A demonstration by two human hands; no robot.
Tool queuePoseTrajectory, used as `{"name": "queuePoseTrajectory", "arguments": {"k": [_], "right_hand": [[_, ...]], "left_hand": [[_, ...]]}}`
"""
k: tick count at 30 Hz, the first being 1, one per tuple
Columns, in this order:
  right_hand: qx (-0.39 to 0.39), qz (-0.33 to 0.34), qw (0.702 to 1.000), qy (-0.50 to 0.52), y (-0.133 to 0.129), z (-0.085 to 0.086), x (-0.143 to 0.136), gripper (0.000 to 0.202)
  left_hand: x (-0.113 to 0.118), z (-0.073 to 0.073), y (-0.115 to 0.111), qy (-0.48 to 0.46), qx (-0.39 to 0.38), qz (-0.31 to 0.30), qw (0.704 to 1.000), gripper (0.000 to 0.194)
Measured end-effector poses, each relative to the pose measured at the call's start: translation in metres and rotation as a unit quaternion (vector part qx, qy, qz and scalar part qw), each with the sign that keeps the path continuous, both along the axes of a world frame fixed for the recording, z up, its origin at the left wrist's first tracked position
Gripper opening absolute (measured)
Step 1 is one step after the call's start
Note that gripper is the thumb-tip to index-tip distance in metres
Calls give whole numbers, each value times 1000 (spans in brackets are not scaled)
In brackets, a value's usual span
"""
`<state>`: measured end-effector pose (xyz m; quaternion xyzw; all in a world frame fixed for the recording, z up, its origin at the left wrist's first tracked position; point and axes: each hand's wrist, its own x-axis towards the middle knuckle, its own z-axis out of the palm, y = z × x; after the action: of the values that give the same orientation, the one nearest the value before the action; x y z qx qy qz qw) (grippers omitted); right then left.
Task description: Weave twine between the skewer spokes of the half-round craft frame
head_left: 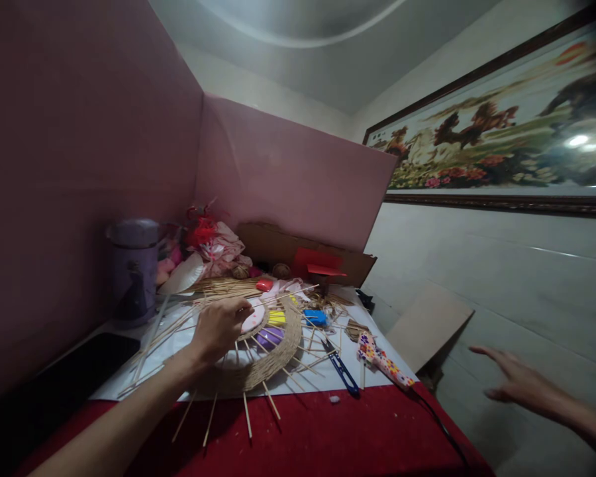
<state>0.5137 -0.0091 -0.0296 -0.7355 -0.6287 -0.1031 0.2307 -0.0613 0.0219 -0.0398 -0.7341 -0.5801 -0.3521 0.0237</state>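
My left hand (221, 331) is closed over the left part of a woven twine ring (273, 364), its fingertips pinching what looks like a thin wooden stick (288, 295). Straight sticks (247, 414) poke out all round the ring, some past the table's front edge. Inside the ring's opening show a purple piece (269, 339), a yellow piece (277, 318) and a pale round piece (253, 319). Off to the right, beyond the table, my right hand (521, 383) hangs in the air, index finger stretched out and thumb apart, with nothing visible in it.
Blue thread snips (342, 371) and a flower-patterned glue gun (385, 363) with a black cord lie on the right. Behind are a blue packet (315, 317), a red packet (265, 284) and bundled sticks (218, 286). A purple flask (133, 271) stands left; a board (430, 324) leans against the wall.
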Motion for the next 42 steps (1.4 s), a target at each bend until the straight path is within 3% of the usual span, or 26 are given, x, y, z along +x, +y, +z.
{"name": "queuePoseTrajectory", "arguments": {"k": [2,3,6,10,14,16,19,24,28,32,38,42], "right_hand": [[-56,51,996,56,3,6,-35,27],[-69,44,994,65,4,10,-53,22],[-42,24,999,23,8,24,-106,35],[-10,155,976,153,18,42,-170,21],[-97,254,915,300,24,52,-215,20],[-127,287,876,367,22,54,-231,25],[-148,329,823,440,15,53,-249,40],[-183,365,744,529,-1,50,-274,50],[-182,403,688,576,-7,48,-289,50],[-159,412,648,620,-7,39,-298,44],[-106,384,596,697,-10,22,-323,30],[-73,375,591,710,-7,14,-342,31]], "left_hand": [[2,-1,-1,17,4,-1,1000,23],[2,-2,-2,22,5,1,1000,24],[2,0,-3,7,9,5,1000,25],[8,13,-4,-118,3,-26,993,30],[31,34,-10,-317,-54,-132,938,35],[48,42,-15,-371,-95,-174,907,35],[75,46,-22,-411,-157,-223,870,31],[106,38,-30,-409,-175,-252,860,27],[115,29,-27,-379,-178,-271,866,34],[115,27,-24,-320,-159,-255,898,30],[106,29,-26,-167,-69,-143,973,18],[92,27,-21,-67,-51,-91,992,17]]}}
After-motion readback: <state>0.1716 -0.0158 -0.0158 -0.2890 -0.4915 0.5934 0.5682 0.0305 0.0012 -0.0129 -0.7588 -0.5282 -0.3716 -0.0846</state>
